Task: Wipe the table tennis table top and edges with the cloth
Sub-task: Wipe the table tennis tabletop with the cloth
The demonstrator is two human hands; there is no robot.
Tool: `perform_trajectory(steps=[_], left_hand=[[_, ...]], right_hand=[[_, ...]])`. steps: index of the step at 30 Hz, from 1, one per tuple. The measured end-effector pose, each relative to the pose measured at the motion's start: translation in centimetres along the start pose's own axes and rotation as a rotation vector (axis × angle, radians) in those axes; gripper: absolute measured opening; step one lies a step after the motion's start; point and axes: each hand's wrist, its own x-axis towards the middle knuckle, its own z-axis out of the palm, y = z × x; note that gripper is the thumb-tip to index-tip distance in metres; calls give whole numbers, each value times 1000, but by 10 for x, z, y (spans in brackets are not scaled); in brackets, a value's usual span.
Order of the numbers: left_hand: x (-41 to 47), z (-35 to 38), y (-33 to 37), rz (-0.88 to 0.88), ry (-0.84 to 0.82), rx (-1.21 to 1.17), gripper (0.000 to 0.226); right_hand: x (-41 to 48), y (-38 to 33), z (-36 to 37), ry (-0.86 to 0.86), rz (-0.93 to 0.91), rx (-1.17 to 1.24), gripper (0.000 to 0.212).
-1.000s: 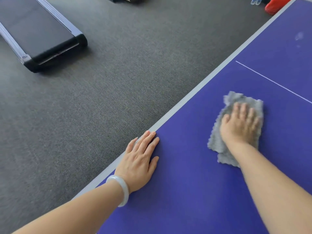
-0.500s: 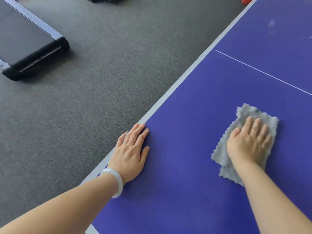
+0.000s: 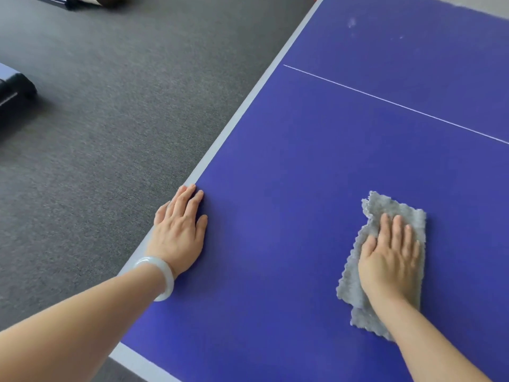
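Right grip (image 3: 389, 260) pressing cloth (image 3: 399, 213), carpet (image 3: 110, 139) left

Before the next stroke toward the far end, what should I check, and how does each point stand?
1. Right hand flat on the cloth: ok.
2. Cloth fully spread: not ok, its left side is folded over.
3. Left hand braced at the table edge, off the stroke path: ok.
4. Pale smudges beyond the white line wiped: not ok.
5. Cloth damp or dry: cannot tell.
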Motion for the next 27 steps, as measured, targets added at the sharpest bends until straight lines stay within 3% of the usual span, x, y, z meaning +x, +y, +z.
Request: perform_trajectory(steps=[2, 5, 8, 13, 18, 19, 21, 23, 24, 25, 27], left_hand=[[-1, 1, 1, 5, 3, 12, 59], [-2, 2, 5, -17, -33, 55, 54], [-8, -3, 15, -26, -56, 112, 53], [-81, -20, 15, 361, -152, 175, 54], [-105, -24, -11, 315, -212, 162, 54], [-105, -24, -11, 310, -213, 151, 54], [-103, -20, -11, 313, -209, 127, 54], [-104, -18, -14, 322, -207, 112, 55], [-104, -17, -17, 324, -198, 106, 55], [-103, -16, -19, 322, -190, 95, 56], [-102, -15, -21, 304, -160, 47, 58]], right_hand=[[-29, -40, 5, -18, 46, 29, 59], [-65, -81, 13, -28, -233, 29, 61], [-63, -79, 12, -44, -316, 31, 65], [-61, -74, 10, -69, -339, 59, 66], [-32, -43, 1, -106, -641, 6, 66], [-20, -40, 0, -88, -604, 9, 66], [4, -46, 1, -40, -343, 11, 61], [16, -81, 2, -56, -60, 36, 59], [15, -109, 2, -75, -28, 51, 60], [8, -139, 5, -80, -84, 66, 61], [-18, -199, 12, -82, -380, 82, 62]])
